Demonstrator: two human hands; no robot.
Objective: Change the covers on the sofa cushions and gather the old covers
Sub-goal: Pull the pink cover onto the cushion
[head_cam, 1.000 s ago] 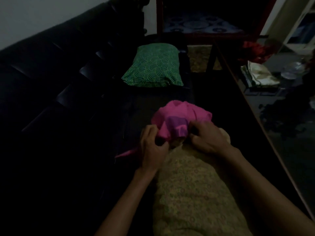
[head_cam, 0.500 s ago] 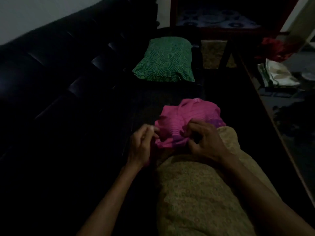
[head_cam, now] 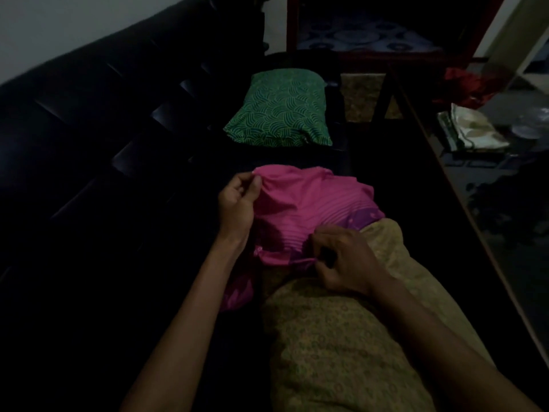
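A pink cover (head_cam: 309, 209) with a purple band lies bunched over the far end of a long olive patterned cushion (head_cam: 341, 352) on the black sofa seat. My left hand (head_cam: 237, 203) pinches the cover's upper left edge and holds it raised. My right hand (head_cam: 341, 263) pinches the cover's near hem where it meets the cushion. Farther along the seat lies a cushion in a green wave-patterned cover (head_cam: 282, 111).
The black sofa's tufted backrest (head_cam: 89, 120) runs along the left. A glass-topped table (head_cam: 487, 221) edges the right side, with folded pale cloth (head_cam: 472, 129) and red fabric (head_cam: 466, 84) beyond it. A dark wooden shelf (head_cam: 371, 28) stands at the far end.
My left hand has moved up and away, drawing the pink cover's edge out so the fabric spreads wider. My right hand stays at the near hem.
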